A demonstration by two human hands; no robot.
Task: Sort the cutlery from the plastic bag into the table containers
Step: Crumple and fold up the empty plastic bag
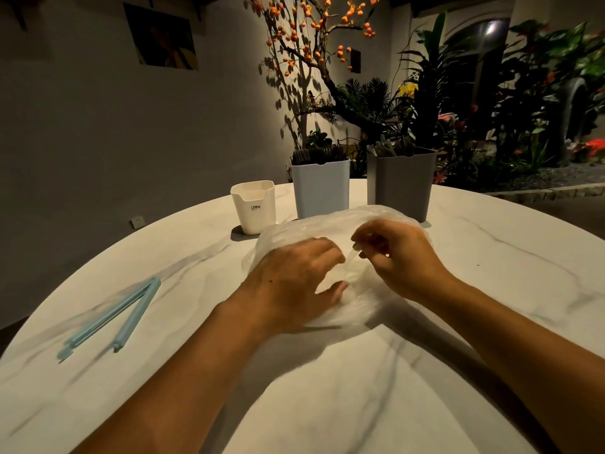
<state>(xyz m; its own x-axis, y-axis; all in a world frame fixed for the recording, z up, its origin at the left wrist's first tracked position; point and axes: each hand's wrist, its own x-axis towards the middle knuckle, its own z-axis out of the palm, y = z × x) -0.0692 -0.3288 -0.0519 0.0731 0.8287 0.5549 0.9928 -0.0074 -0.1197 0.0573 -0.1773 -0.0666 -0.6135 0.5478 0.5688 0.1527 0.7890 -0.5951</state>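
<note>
A crumpled clear plastic bag (330, 224) lies in the middle of the round marble table (491, 290). My left hand (294, 280) rests on the bag's near left side, fingers curled into the plastic. My right hand (393, 257) pinches a fold of the bag near its opening. No cutlery shows through the bag. Behind it stand three containers: a small white one (253, 206), a pale blue one (320, 188) with dark cutlery inside, and a grey one (401, 181) with cutlery handles sticking out.
A light blue bag-sealing clip (111, 319), hinged open in a V, lies at the table's left. Potted plants and a branch with orange fruits stand beyond the table's far edge. A wall runs behind on the left.
</note>
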